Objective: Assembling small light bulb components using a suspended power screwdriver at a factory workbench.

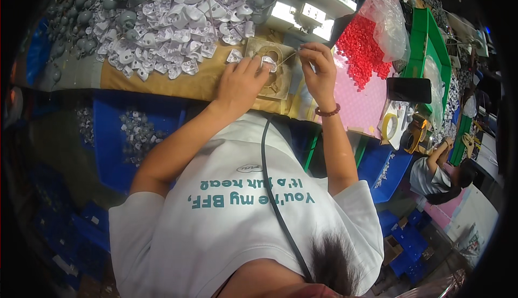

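My left hand (240, 86) is closed, its thumb and fingertips pinching a small white plastic part (268, 64) over a square, worn fixture plate (281, 88) with rounded recesses. To the right of the plate, my right hand (320, 76) is raised with thumb and forefinger pinched together. A fine pale line seems to run from the white part toward these fingertips, too thin to make out. Close to my left fingers lies another white part (234, 56). A large heap of similar white plastic parts (178, 28) covers the bench at the left.
Behind the fixture stands a white machine (318, 1) with lit panels. Red small parts (361, 50) lie on a pink sheet (353, 104) at right, near a black phone (409, 90), a tape roll (389, 126) and a green crate (423, 44). Grey round parts (127, 18) sit far left. A co-worker (440, 174) sits at right.
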{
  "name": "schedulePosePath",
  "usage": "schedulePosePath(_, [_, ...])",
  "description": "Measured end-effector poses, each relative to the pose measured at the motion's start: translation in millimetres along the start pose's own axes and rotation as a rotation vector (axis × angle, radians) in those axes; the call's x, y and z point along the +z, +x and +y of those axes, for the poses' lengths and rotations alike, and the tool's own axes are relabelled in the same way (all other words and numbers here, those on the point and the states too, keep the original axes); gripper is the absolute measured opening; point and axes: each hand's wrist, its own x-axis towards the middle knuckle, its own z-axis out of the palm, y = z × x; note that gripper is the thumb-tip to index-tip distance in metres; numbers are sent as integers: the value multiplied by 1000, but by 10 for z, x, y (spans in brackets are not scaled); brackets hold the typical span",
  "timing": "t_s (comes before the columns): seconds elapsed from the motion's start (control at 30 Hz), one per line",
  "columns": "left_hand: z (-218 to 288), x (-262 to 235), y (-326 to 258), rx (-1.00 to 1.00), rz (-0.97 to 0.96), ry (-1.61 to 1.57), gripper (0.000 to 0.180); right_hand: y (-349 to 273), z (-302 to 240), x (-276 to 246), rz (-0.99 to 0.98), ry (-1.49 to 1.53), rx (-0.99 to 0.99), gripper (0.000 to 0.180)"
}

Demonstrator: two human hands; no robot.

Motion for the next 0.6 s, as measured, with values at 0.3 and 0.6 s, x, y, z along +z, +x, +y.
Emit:
schedulePosePath(0.3, [-37, 7, 0, 13, -25, -22, 33, 130, -195, 66, -285, 1130, 599, 33])
schedulePosePath(0.6, [-121, -24, 0, 51, -2, -100, 36, 158, -272, 139, -369, -25, 148, 41])
